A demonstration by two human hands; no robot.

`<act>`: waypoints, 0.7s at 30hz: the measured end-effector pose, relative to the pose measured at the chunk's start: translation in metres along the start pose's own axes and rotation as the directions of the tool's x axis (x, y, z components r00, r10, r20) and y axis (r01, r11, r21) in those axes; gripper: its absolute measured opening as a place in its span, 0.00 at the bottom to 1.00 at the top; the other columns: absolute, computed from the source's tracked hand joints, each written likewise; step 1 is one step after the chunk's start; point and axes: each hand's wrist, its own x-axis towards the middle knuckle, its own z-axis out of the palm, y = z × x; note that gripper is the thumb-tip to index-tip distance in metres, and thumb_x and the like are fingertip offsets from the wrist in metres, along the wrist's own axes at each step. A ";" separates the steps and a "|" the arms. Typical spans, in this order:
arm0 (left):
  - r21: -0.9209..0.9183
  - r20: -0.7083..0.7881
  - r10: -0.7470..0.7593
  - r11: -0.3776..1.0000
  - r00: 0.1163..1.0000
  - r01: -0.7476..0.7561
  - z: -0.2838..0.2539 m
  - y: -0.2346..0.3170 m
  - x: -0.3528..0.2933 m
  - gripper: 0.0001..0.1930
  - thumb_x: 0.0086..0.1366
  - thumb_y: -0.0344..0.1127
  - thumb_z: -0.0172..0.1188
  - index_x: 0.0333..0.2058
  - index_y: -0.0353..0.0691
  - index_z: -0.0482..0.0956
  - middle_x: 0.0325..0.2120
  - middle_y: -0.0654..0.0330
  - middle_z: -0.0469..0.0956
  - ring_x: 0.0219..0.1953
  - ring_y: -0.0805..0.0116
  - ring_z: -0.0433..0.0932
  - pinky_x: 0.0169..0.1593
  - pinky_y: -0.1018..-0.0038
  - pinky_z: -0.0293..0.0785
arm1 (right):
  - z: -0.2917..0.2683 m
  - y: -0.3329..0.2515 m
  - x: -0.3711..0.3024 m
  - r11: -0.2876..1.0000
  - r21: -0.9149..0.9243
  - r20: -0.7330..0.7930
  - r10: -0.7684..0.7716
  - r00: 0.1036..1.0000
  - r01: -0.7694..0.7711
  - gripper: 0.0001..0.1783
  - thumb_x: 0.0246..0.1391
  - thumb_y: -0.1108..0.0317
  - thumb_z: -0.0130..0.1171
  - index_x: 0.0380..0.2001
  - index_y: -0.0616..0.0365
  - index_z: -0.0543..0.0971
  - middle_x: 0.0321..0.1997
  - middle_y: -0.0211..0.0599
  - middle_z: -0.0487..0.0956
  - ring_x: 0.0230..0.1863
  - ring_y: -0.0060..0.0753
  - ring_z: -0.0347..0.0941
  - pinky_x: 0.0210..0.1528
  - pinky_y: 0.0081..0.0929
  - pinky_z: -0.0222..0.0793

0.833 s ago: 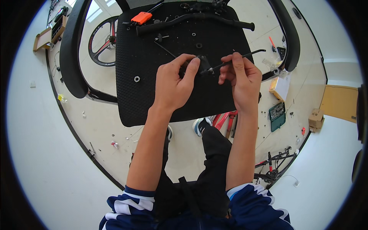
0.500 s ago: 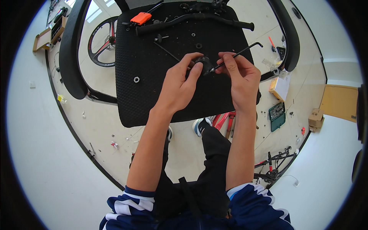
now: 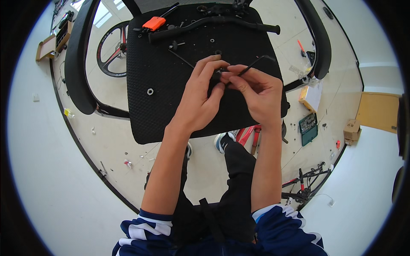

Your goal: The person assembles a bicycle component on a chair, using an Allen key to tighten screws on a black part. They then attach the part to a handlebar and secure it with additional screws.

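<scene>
My left hand (image 3: 204,98) pinches a small black part (image 3: 217,76) over the black rubber mat (image 3: 162,102). My right hand (image 3: 256,91) meets it fingertip to fingertip and grips a black L-shaped hex key (image 3: 256,63), whose long arm runs up and to the right. Both hands hover above the middle of the mat. The small part is mostly hidden by my fingers.
On the mat lie a black handlebar (image 3: 213,23), an orange-handled tool (image 3: 154,22), a washer (image 3: 150,91) and small bolts. A bicycle wheel (image 3: 110,51) lies on the floor at left. A green bit case (image 3: 308,128), cardboard boxes and red tools sit at right.
Both hands have closed in together and shifted slightly up the mat. The hex key's tip now meets the small part between my left fingers.
</scene>
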 end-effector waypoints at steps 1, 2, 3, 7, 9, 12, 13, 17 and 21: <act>-0.064 0.020 -0.002 0.998 1.000 0.003 0.000 0.001 -0.001 0.22 0.60 0.25 0.59 0.55 0.36 0.71 0.46 0.51 0.77 0.48 0.55 0.78 0.52 0.65 0.74 | 0.002 0.000 0.001 1.000 -0.012 0.015 0.004 1.000 -0.004 0.11 0.58 0.81 0.61 0.45 0.67 0.83 0.39 0.42 0.86 0.43 0.28 0.84 0.48 0.23 0.80; -0.128 0.040 -0.002 0.992 0.999 0.007 0.001 0.002 -0.001 0.23 0.59 0.24 0.60 0.54 0.36 0.72 0.46 0.52 0.77 0.48 0.55 0.78 0.52 0.66 0.74 | 0.003 -0.001 0.001 1.000 -0.025 0.030 0.008 1.000 -0.008 0.11 0.59 0.81 0.61 0.45 0.67 0.83 0.39 0.42 0.86 0.43 0.29 0.84 0.48 0.23 0.80; -0.096 0.015 0.020 0.995 1.000 -0.018 0.000 0.001 -0.001 0.23 0.59 0.24 0.61 0.54 0.36 0.72 0.46 0.52 0.77 0.48 0.56 0.79 0.51 0.66 0.75 | 0.005 -0.002 0.002 0.999 -0.032 0.050 0.014 0.999 -0.012 0.11 0.59 0.81 0.60 0.45 0.67 0.83 0.39 0.41 0.86 0.44 0.29 0.84 0.48 0.23 0.80; -0.071 -0.093 0.021 0.997 0.995 -0.027 0.007 -0.011 -0.001 0.22 0.60 0.27 0.64 0.53 0.38 0.72 0.45 0.52 0.79 0.46 0.55 0.80 0.49 0.67 0.76 | 0.010 -0.003 0.006 0.999 -0.018 0.058 0.037 0.998 -0.037 0.12 0.62 0.81 0.56 0.49 0.67 0.79 0.42 0.42 0.86 0.45 0.30 0.84 0.51 0.25 0.78; -0.065 -0.106 -0.047 0.997 0.993 0.040 0.013 -0.018 -0.002 0.23 0.61 0.28 0.65 0.54 0.39 0.71 0.43 0.52 0.80 0.45 0.55 0.82 0.48 0.67 0.77 | 0.011 -0.004 0.006 1.000 -0.017 0.005 0.006 1.000 -0.006 0.11 0.63 0.81 0.54 0.48 0.67 0.77 0.43 0.45 0.86 0.45 0.31 0.84 0.51 0.25 0.78; 0.102 -0.102 -0.069 0.992 0.992 0.080 0.023 -0.024 -0.001 0.25 0.63 0.29 0.66 0.57 0.44 0.68 0.40 0.52 0.82 0.42 0.53 0.83 0.45 0.67 0.77 | 0.005 -0.002 0.009 0.999 -0.026 -0.029 -0.027 0.999 0.027 0.07 0.66 0.78 0.52 0.45 0.66 0.74 0.45 0.50 0.85 0.46 0.35 0.84 0.51 0.27 0.78; 0.135 -0.109 -0.061 0.988 0.992 0.076 0.024 -0.024 -0.002 0.25 0.63 0.29 0.66 0.57 0.44 0.68 0.39 0.51 0.82 0.42 0.53 0.83 0.45 0.67 0.77 | 0.004 -0.002 0.010 0.999 -0.028 -0.034 -0.035 0.999 0.034 0.05 0.66 0.77 0.52 0.44 0.65 0.73 0.46 0.52 0.84 0.46 0.37 0.84 0.51 0.28 0.79; 0.232 -0.130 -0.028 0.971 0.991 0.058 0.027 -0.020 -0.001 0.25 0.62 0.32 0.66 0.56 0.44 0.69 0.37 0.52 0.80 0.37 0.51 0.82 0.39 0.63 0.76 | 0.007 -0.004 0.012 0.992 0.113 -0.206 0.073 0.976 -0.051 0.05 0.63 0.75 0.60 0.38 0.66 0.74 0.40 0.48 0.85 0.39 0.32 0.85 0.42 0.24 0.81; 0.283 -0.111 -0.015 0.958 0.994 0.046 0.025 -0.017 0.002 0.24 0.61 0.34 0.66 0.55 0.44 0.69 0.34 0.52 0.79 0.34 0.51 0.81 0.36 0.62 0.75 | 0.011 0.001 0.015 0.997 0.019 -0.356 0.079 0.931 -0.077 0.10 0.61 0.71 0.64 0.41 0.67 0.78 0.37 0.47 0.85 0.37 0.35 0.85 0.39 0.26 0.83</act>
